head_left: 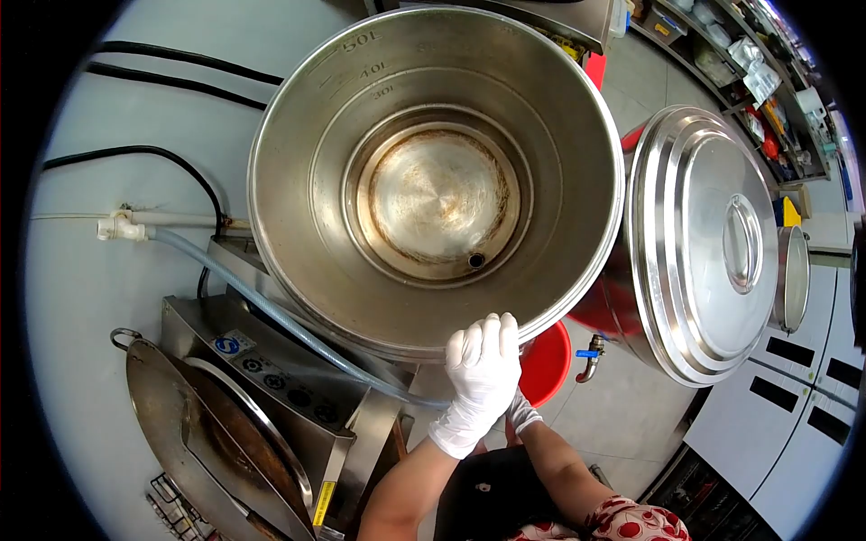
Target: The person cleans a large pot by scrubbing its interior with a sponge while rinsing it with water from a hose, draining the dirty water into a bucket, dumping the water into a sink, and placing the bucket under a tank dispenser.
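Note:
A large stainless steel barrel (442, 316) fills the middle of the view, its mouth towards me. Litre marks run down its inner wall, and brownish stains ring the bottom near a round drain hole (476, 261). My left hand (483, 370), in a white glove, has its fingers hooked over the barrel's near rim. Lower and to the right, my gloved right hand (521, 412) shows only at the wrist; its fingers are hidden behind the left hand and below the barrel. Beside it is a red bucket (547, 365), partly covered by the barrel.
At right stands another barrel with a shiny lid (699, 243) and a blue-handled tap (591, 358). A pale hose (298, 329) passes below the barrel on the left. Woks (216, 433) lean by a steel stove (271, 365). Shelves (767, 90) line the far right.

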Demonstrator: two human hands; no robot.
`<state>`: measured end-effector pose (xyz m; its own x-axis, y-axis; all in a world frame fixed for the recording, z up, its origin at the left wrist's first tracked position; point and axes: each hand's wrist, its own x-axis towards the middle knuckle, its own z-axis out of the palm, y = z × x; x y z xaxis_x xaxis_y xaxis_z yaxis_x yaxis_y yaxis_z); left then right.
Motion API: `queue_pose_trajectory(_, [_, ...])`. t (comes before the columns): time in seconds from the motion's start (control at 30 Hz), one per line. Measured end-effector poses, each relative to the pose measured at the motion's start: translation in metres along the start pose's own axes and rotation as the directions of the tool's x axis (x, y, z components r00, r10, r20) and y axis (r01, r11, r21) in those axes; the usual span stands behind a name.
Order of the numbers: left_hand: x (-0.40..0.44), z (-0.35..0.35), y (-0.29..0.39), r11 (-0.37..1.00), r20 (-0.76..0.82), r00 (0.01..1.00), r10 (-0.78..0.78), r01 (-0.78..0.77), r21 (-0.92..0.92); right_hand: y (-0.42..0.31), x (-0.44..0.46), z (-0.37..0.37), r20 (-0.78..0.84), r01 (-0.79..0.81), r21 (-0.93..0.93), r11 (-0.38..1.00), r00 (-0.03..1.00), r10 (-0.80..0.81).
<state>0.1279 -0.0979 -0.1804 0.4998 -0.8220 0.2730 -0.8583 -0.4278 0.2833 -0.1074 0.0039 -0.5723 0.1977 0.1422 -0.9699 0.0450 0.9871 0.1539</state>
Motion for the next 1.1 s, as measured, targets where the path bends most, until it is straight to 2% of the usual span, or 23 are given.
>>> queue_pose_trajectory(0.77, [-0.001,-0.001,0.000,1.000,0.060,0.998,-0.009,0.010,-0.007,0.004,0.013,-0.008,0.085,0.017,0.035,0.999,0.996,-0.020])
queue_pose_trajectory(1.1, [0.000,-0.001,0.001,1.000,0.033,0.999,-0.004,0.004,0.009,0.008,0.043,-0.024,0.277,0.045,0.107,0.993,0.958,-0.073])
